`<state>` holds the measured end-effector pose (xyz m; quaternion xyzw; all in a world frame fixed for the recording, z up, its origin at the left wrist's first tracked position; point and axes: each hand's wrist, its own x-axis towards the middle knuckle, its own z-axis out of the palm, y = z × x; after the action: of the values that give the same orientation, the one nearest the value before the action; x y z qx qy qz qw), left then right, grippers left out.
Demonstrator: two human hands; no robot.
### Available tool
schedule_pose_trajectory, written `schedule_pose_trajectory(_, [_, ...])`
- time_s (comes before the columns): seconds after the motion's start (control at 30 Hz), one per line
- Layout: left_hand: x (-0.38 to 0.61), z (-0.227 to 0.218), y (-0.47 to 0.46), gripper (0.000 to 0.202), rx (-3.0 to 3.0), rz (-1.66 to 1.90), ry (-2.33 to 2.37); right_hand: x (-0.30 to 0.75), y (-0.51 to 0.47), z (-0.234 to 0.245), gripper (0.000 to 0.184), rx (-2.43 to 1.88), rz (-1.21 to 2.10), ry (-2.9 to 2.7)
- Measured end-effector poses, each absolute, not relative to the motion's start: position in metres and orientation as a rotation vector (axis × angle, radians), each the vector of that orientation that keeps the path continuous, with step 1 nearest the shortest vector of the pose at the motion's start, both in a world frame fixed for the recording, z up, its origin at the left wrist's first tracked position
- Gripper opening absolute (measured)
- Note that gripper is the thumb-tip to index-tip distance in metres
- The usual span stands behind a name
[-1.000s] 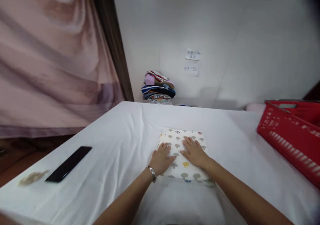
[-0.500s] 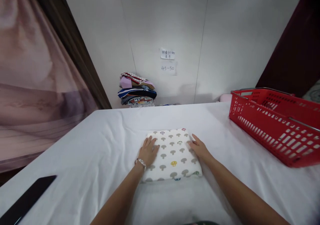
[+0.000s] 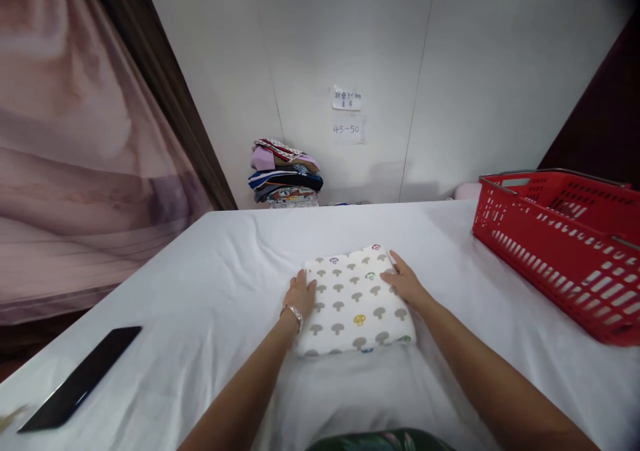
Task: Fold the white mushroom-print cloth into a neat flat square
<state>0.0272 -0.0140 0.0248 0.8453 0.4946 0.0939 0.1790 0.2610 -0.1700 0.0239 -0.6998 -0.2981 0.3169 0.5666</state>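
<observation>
A folded white cloth with a mushroom print [image 3: 356, 301] lies on the white table [image 3: 210, 284] in front of me. My left hand [image 3: 301, 293], with a metal watch on its wrist, rests against the cloth's left edge, fingers stretched along it. My right hand [image 3: 404, 281] lies on the cloth's right edge near the far corner, fingers flat and apart. Neither hand holds anything.
A red plastic basket [image 3: 560, 247] stands at the right. A black phone [image 3: 83, 377] lies near the left front edge. A pile of folded clothes [image 3: 286, 181] sits against the white wall behind the table. A pink curtain [image 3: 75, 137] hangs at the left.
Both hands have slid from the top of the folded cloth out to its left and right edges. The view has swung right, so the basket shows more.
</observation>
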Motion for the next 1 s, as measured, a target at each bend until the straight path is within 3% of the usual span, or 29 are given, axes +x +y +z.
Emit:
schedule_pose_trajectory(0.13, [0.038, 0.022, -0.032, 0.048, 2.305, 0.299, 1.425, 0.288, -0.172, 0.015, 0.086, -1.719, 0.741, -0.689])
schedule_pose_trajectory(0.47, [0.042, 0.025, -0.035, 0.047, 2.292, 0.279, 1.457, 0.273, -0.191, 0.012, 0.065, -1.948, 0.596, -0.782])
schedule_pose_trajectory(1.0, [0.046, 0.032, -0.017, 0.048, 2.182, 0.312, 1.546, 0.244, -0.238, -0.02, 0.056, -2.002, 0.316, -1.005])
